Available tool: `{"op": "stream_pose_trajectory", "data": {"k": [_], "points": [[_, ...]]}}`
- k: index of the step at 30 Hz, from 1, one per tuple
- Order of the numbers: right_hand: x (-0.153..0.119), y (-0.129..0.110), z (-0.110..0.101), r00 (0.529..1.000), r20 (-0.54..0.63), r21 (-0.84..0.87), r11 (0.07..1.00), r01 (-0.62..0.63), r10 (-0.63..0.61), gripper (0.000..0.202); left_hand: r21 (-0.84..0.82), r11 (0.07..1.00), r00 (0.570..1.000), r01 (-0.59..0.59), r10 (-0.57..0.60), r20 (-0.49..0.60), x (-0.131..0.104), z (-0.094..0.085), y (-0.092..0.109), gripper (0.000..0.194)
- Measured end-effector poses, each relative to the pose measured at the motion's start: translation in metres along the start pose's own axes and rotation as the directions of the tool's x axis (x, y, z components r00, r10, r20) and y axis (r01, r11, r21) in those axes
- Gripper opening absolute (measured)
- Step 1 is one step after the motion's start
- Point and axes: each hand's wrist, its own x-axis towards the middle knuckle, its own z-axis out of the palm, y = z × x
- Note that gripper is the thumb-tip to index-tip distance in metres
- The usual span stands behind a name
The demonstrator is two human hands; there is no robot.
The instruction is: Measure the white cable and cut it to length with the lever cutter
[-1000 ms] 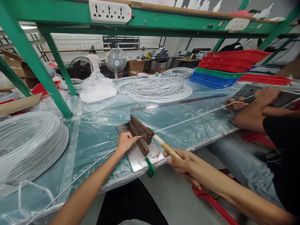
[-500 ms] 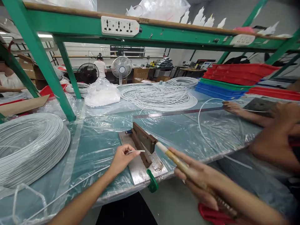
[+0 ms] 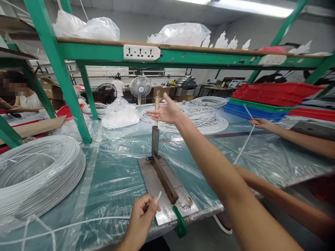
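Where the cable (image 3: 159,194) sits: pinched in the left hand (image 3: 143,216), tip poking past the grip
Right hand (image 3: 170,111): spread at the upright handle (image 3: 157,99), contact unclear

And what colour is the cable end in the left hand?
The cable end is white, clearest in the head view.

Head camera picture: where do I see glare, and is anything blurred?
In the head view, the large ceiling light is washed out to white; the plastic sheet shows bright glare streaks; the co-worker's nearer arm at right looks soft, while the left hand is fairly crisp.
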Motion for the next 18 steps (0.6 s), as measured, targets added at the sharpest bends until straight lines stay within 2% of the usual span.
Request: {"op": "stream_pose_trajectory", "data": {"k": [5, 8, 10, 13, 15, 16, 18], "points": [[0.047, 0.025, 0.006, 0.991, -0.136, -0.098, 0.995, -0.021, 0.008, 0.08, 0.005, 1.0, 1.0, 0.018, -0.018, 0.012, -0.009, -0.003, -0.001, 0.055], [0.055, 0.041, 0.018, 0.973, -0.222, -0.161, 0.987, 0.022, -0.058, 0.072, -0.038, 0.998, 0.999, 0.043, -0.042, 0.008, -0.01, -0.004, 0.004, 0.056], [0.05, 0.049, 0.027, 0.95, -0.281, -0.209, 0.975, 0.076, -0.134, 0.071, -0.049, 0.998, 0.999, 0.039, -0.041, -0.026, -0.009, -0.005, 0.011, 0.058], [0.018, 0.057, 0.038, 0.928, -0.286, -0.263, 0.951, 0.162, -0.237, 0.055, -0.077, 0.997, 0.991, 0.01, -0.02, -0.134, -0.007, -0.012, 0.029, 0.058], [-0.018, 0.063, 0.042, 0.948, -0.195, -0.285, 0.939, 0.191, -0.252, 0.039, -0.138, 0.99, 0.974, -0.03, -0.002, -0.226, -0.005, -0.019, 0.045, 0.056], [-0.039, 0.068, 0.044, 0.967, -0.109, -0.298, 0.935, 0.19, -0.231, 0.033, -0.177, 0.983, 0.964, -0.056, 0.007, -0.267, -0.005, -0.023, 0.053, 0.054], [-0.082, 0.08, 0.048, 0.982, 0.158, -0.339, 0.928, 0.156, -0.107, 0.03, -0.254, 0.959, 0.946, -0.124, 0.037, -0.323, -0.005, -0.028, 0.069, 0.05]]}}
